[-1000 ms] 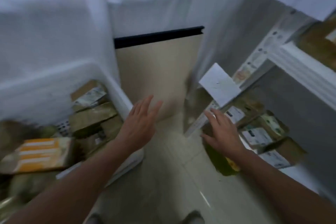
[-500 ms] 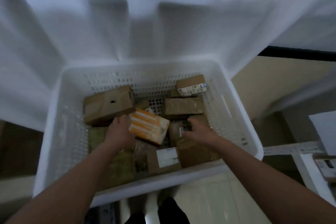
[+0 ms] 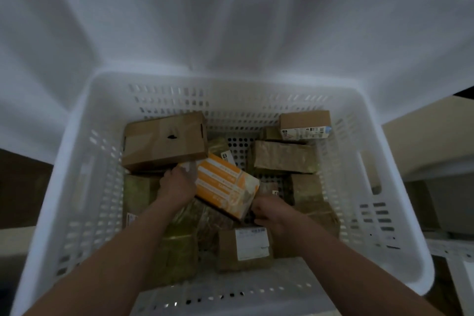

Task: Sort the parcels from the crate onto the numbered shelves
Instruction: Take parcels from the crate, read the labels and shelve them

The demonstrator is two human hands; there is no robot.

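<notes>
Fingers [image 3: 171,175] of left hand [image 3: 177,186] and right hand [image 3: 270,211] clasp the orange box [image 3: 225,185] inside the crate [image 3: 84,161], tips hidden underneath.

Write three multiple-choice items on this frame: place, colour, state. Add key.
1. Where in the crate is the large brown carton?
A. far left
B. near right
C. centre

2. The striped box is:
A. blue
B. orange and white
C. green

3. The left hand and right hand:
A. rest on the rim
B. hang idle
C. both grip the striped box

Key: 1 A, it sits against the far wall, leftward; 2 B, orange bands on white; 3 C, each hand wraps one end.
</notes>
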